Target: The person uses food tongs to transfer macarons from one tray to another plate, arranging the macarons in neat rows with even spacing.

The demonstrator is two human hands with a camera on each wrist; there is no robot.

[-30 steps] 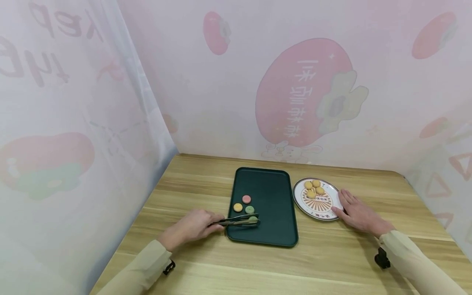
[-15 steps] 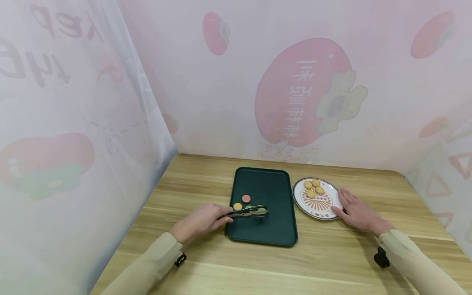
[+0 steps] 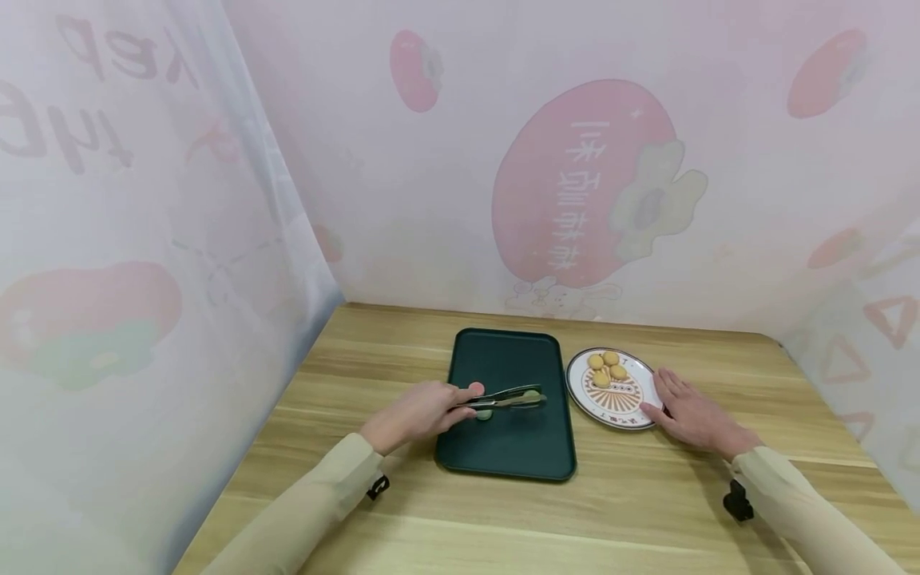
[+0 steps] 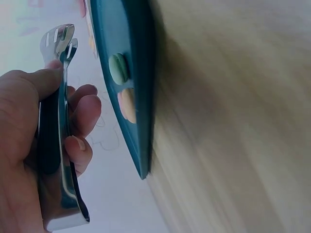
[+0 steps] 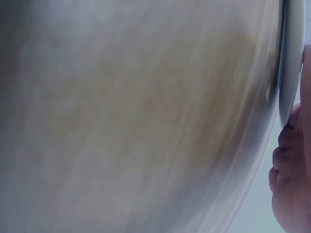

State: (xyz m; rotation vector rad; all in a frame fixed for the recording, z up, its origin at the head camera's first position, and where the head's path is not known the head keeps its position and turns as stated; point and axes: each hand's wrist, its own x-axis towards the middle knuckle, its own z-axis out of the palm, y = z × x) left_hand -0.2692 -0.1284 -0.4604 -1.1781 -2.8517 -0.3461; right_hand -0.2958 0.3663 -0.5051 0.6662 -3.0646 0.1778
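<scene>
My left hand (image 3: 424, 407) grips metal tongs (image 4: 63, 199) with dark handle panels, above the dark green tray (image 3: 503, 451). Between the tong tips, in the head view, sits a green macaron (image 3: 531, 394). Another green macaron (image 4: 118, 69) lies on the tray beside a yellow macaron (image 4: 129, 105). A pink macaron (image 3: 476, 388) shows partly past my fingertips. To the right, the patterned white plate (image 3: 585, 399) bears several yellow-brown round cookies (image 3: 600, 380). My right hand (image 3: 693, 417) rests at the plate's right rim, fingers extended and thumb on the rim.
Tray and plate stand close together on a wood-grain table (image 3: 503, 519). A printed pink curtain (image 3: 431, 200) rises behind the table, and another hangs along its left side.
My left hand has moved right and away from me, carrying the green macaron in the tongs across the tray towards the plate. My right hand has stayed at the plate's rim.
</scene>
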